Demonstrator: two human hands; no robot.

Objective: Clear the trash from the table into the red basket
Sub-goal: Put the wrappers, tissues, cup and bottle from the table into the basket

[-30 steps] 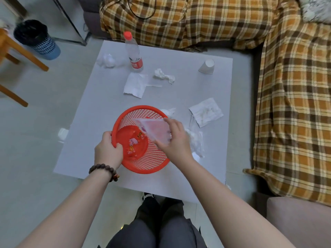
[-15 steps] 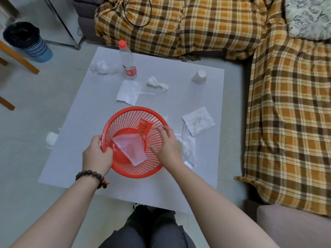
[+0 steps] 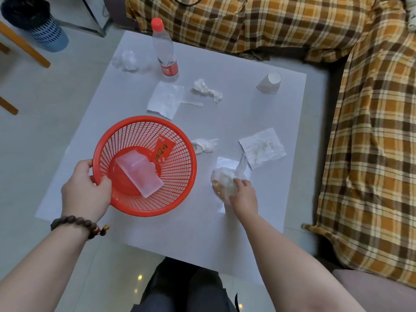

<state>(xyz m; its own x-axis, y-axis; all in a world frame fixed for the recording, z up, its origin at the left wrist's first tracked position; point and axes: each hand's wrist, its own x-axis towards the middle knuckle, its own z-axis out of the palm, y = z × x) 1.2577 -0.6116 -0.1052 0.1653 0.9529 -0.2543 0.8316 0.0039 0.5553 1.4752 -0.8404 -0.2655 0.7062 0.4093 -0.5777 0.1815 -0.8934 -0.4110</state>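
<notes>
Moved off the red basket (image 3: 144, 165) rim to the clear plastic bag (image 3: 225, 183) just right of it on the table (image 3: 270, 122): right hand (image 3: 244, 197), fingers closing on film. Left hand (image 3: 86, 188) clamped on basket rim. Likely light, limp, slippery; best pinched at the bunched neck.

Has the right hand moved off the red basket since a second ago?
Yes. The right hand has left the red mesh basket and gone right, onto the clear plastic bag beside it on the white table.
</notes>
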